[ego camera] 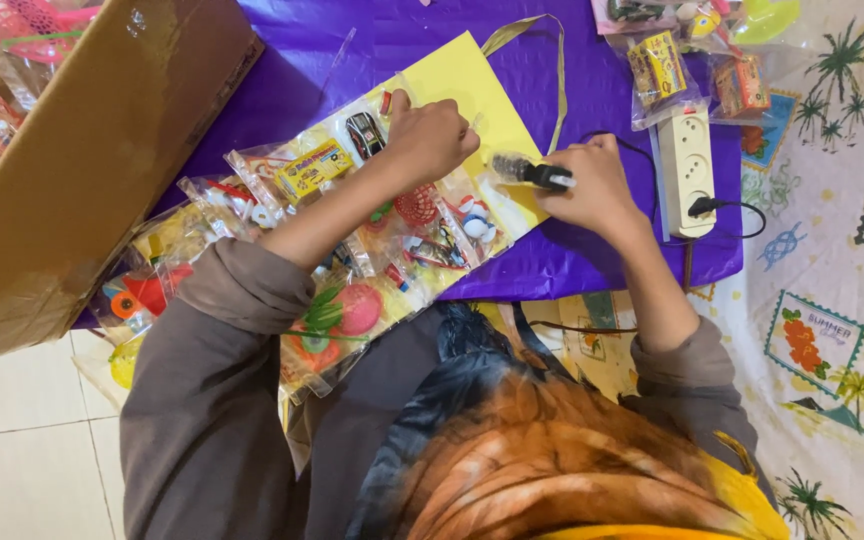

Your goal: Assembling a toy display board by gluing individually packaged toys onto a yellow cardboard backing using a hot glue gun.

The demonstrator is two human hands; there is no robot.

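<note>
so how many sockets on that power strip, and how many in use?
3 sockets show on the white power strip, in a row running away from the person, right of the right hand. The nearest holds a black plug; the other two are empty.

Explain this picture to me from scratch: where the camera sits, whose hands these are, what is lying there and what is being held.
There is one picture, taken from above by a camera worn on a person's head, looking down at their own two bare hands. No machine is involved. The left hand presses on a yellow card covered with small toys in clear plastic bags. The right hand holds a small dark corded tool at the card's edge; exactly what kind is hard to tell. Everything lies on a purple sheet. A white power strip sits to the right, a cardboard box to the left.
</note>
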